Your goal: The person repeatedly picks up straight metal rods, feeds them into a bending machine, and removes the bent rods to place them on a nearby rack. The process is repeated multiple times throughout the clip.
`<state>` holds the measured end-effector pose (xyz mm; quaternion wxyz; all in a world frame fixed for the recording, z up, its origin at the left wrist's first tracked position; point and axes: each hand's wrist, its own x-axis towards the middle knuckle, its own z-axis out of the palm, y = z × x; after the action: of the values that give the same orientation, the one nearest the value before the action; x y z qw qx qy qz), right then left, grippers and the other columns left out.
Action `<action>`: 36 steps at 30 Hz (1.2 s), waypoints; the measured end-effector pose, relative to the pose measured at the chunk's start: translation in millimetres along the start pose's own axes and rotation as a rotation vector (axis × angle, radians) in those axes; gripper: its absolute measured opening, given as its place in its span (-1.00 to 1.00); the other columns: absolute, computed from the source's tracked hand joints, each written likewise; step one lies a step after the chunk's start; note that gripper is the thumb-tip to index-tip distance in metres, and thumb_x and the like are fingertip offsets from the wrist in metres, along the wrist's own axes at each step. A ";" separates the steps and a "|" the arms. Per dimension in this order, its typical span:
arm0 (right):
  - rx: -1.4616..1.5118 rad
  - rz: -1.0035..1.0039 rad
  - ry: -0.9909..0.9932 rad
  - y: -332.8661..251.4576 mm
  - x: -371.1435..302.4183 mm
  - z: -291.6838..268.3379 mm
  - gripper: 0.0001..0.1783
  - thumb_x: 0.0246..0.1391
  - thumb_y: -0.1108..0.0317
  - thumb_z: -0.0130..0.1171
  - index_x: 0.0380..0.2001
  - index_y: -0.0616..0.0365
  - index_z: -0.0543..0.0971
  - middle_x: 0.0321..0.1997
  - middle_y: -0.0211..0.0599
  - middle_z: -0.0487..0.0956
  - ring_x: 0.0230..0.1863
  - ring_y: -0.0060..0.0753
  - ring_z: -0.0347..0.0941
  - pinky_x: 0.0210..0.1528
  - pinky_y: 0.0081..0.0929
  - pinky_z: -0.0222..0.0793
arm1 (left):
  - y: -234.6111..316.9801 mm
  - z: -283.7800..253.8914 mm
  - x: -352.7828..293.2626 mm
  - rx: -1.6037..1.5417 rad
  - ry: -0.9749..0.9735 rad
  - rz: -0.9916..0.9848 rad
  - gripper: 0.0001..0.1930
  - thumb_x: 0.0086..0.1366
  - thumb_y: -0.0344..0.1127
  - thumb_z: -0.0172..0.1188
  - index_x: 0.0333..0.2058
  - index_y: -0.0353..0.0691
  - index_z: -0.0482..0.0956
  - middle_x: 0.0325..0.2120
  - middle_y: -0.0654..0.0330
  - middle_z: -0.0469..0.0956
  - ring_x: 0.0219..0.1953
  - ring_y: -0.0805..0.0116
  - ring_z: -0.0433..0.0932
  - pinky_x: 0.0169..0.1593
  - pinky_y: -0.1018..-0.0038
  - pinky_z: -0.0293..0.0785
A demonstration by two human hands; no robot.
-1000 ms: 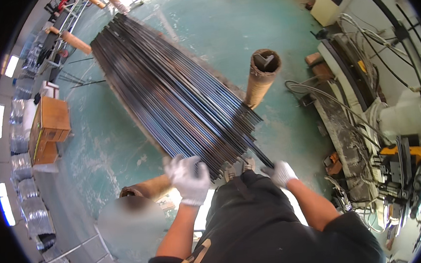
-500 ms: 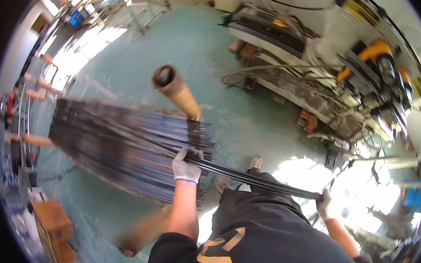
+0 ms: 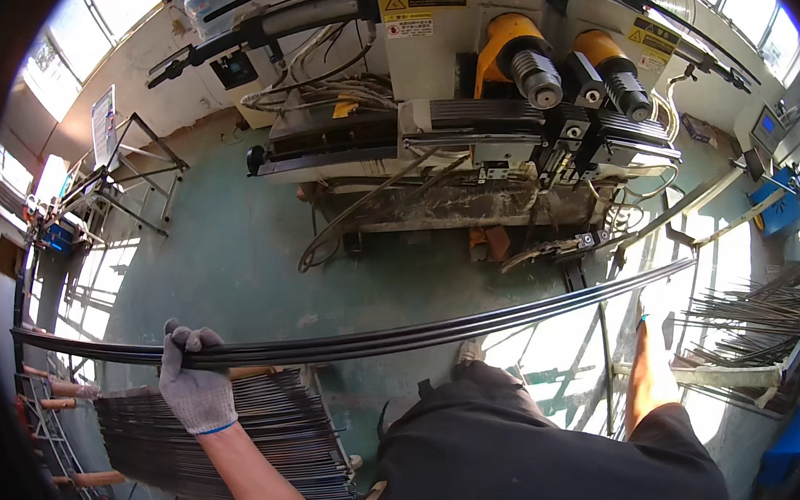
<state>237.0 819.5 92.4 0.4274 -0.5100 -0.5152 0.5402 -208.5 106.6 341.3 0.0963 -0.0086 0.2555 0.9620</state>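
Observation:
Several long black rods (image 3: pixel 426 335), bundled side by side, stretch across in front of my body at about waist height. My left hand (image 3: pixel 195 379), in a grey-white knit glove, is closed around them left of the middle. Toward their right end is my right hand (image 3: pixel 654 303), also gloved; it grips the bundle there, though glare washes out the detail of its fingers. Below my left forearm lies a wide stack of similar dark rods (image 3: pixel 273 429), spread in a layer.
Ahead stands a long machine (image 3: pixel 465 118) with two orange motor units (image 3: pixel 513 44) and hanging cables. At right, more thin rods (image 3: pixel 753 316) lie on a rack, near a blue bin (image 3: pixel 791 443). A metal frame (image 3: pixel 135 172) stands at far left on the green floor (image 3: pixel 220 236).
My view has turned right, toward the machine. The rods have come up off the stack and swung from slanting to nearly level across me, still in my hands.

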 end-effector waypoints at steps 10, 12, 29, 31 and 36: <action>1.071 0.430 -0.159 -90.6 -6.5 189.3 -0.70 0.58 0.47 0.10 0.22 0.44 0.54 0.11 0.10 0.67 0.18 0.09 0.66 0.43 0.25 0.62 | -160.7 139.6 100.3 0.161 -0.238 -0.206 -0.73 0.62 -0.34 0.25 0.14 -0.38 0.66 -0.09 -0.01 0.71 0.09 -0.03 0.66 0.55 -0.15 0.40; 1.048 0.332 -0.204 -81.9 28.9 178.4 -0.65 0.56 0.38 0.24 0.21 0.44 0.56 0.11 0.09 0.67 0.18 0.04 0.64 0.37 0.13 0.65 | -136.3 131.9 135.1 0.174 -0.224 -0.154 -0.73 0.63 -0.32 0.23 0.14 -0.38 0.66 -0.10 0.01 0.72 0.08 -0.02 0.67 0.54 -0.13 0.42; 0.872 0.119 -0.049 -154.2 120.4 352.7 -0.51 0.42 0.16 0.37 0.28 0.20 0.71 0.18 -0.24 0.77 0.20 -0.24 0.66 0.26 -0.30 0.59 | -281.7 60.2 353.3 0.165 0.125 -0.394 -0.64 0.71 -0.07 0.15 -0.01 -0.27 0.74 -0.05 0.02 0.77 0.09 0.00 0.71 0.32 0.00 0.62; 0.802 0.096 -0.033 -146.9 140.1 354.3 -0.51 0.45 0.07 0.35 0.26 0.16 0.72 0.17 -0.29 0.77 0.15 -0.29 0.66 0.22 -0.30 0.57 | -313.6 85.9 360.4 0.131 0.151 -0.482 -0.62 0.71 -0.07 0.14 0.00 -0.28 0.75 -0.02 0.01 0.77 0.12 -0.01 0.69 0.36 0.00 0.60; 0.489 0.100 0.170 -130.0 175.4 369.4 -0.50 0.49 -0.06 0.30 0.22 0.08 0.73 0.06 -0.41 0.74 0.00 -0.42 0.65 0.03 -0.35 0.54 | -365.3 115.6 372.3 0.233 0.155 -0.519 -0.56 0.73 -0.03 0.09 0.02 -0.31 0.76 0.04 0.02 0.77 0.18 -0.02 0.66 0.44 -0.03 0.53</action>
<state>-157.7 961.5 183.2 0.5523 -0.4600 -0.3059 0.6244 -500.8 541.8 238.4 0.3197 -0.1361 0.3603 0.8657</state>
